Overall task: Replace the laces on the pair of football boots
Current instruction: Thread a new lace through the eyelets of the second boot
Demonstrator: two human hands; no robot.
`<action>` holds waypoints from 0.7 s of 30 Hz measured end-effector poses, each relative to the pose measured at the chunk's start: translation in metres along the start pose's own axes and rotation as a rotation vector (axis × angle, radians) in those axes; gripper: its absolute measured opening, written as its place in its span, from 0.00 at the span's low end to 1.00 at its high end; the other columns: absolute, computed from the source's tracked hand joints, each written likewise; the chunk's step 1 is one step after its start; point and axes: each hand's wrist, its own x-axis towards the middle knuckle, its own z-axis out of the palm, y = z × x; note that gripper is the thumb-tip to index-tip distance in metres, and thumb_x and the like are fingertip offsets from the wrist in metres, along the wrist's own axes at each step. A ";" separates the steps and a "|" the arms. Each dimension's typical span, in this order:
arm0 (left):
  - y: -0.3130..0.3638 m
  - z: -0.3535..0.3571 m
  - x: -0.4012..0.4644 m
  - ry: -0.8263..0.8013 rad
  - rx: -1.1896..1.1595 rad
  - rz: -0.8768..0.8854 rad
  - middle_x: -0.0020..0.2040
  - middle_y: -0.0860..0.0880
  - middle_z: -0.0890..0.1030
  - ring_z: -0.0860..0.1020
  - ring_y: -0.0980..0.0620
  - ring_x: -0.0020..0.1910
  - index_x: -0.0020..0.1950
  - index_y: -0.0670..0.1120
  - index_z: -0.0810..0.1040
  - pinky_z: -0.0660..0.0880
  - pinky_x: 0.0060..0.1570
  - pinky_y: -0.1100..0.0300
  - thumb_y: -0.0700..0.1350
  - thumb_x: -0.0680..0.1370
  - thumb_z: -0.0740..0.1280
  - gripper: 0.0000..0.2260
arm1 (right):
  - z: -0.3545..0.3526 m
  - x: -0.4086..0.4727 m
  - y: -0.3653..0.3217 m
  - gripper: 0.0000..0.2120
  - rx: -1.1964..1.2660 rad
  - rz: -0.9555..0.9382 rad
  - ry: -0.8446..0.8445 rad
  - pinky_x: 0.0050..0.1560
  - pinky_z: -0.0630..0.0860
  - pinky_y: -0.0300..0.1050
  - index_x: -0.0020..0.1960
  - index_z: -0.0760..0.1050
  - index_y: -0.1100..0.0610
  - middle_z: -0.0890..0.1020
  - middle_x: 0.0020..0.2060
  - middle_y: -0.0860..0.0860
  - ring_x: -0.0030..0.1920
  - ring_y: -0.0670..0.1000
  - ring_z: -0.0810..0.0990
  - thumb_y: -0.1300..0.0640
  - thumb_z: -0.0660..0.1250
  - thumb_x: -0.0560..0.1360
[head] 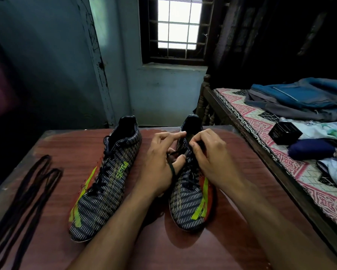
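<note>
Two hands pinch one of two boots' lace.

Your hands cover the upper eyelets of the right boot, so you can't tell how far its lace is undone. The spare laces at the counter's left edge run out of frame.
</note>
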 end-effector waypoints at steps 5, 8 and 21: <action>0.002 -0.003 0.003 -0.034 -0.019 -0.050 0.63 0.55 0.75 0.79 0.60 0.45 0.70 0.56 0.78 0.76 0.47 0.70 0.36 0.74 0.75 0.27 | -0.006 0.000 -0.001 0.05 0.135 0.073 0.126 0.46 0.76 0.49 0.52 0.72 0.55 0.79 0.45 0.51 0.46 0.49 0.79 0.58 0.59 0.85; 0.002 -0.005 0.003 -0.036 -0.017 -0.081 0.65 0.56 0.75 0.79 0.62 0.48 0.69 0.58 0.78 0.76 0.48 0.70 0.38 0.74 0.76 0.27 | -0.012 0.002 -0.003 0.07 0.377 0.261 0.263 0.50 0.82 0.62 0.53 0.71 0.50 0.82 0.46 0.53 0.48 0.55 0.83 0.51 0.56 0.85; 0.003 -0.004 0.004 -0.026 -0.159 -0.157 0.60 0.59 0.79 0.82 0.56 0.46 0.64 0.61 0.81 0.80 0.49 0.55 0.58 0.74 0.71 0.18 | -0.038 0.006 0.002 0.05 0.243 0.091 0.316 0.40 0.73 0.42 0.48 0.74 0.53 0.76 0.37 0.43 0.37 0.44 0.75 0.56 0.60 0.81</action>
